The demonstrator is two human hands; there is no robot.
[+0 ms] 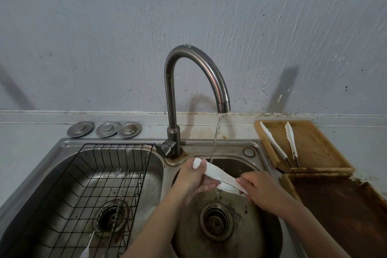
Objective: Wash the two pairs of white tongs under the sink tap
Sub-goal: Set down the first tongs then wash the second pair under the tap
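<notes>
My right hand (261, 187) pinches one end of the white tongs (217, 175), my left hand (193, 176) curls round the other, both over the right sink bowl (259, 234) under the tap (199, 81). The second tongs (281, 143) lie on the wooden tray (314, 148) right of the tap.

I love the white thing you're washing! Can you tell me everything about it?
It is a pair of white tongs, smooth and plastic-looking, with two long flat arms lying close together. It lies slanted over the right sink basin, its upper end toward the tap. The left hand grips that upper end and the right hand holds the lower end. A thin stream of water from the tap falls onto it near the left hand.
</notes>
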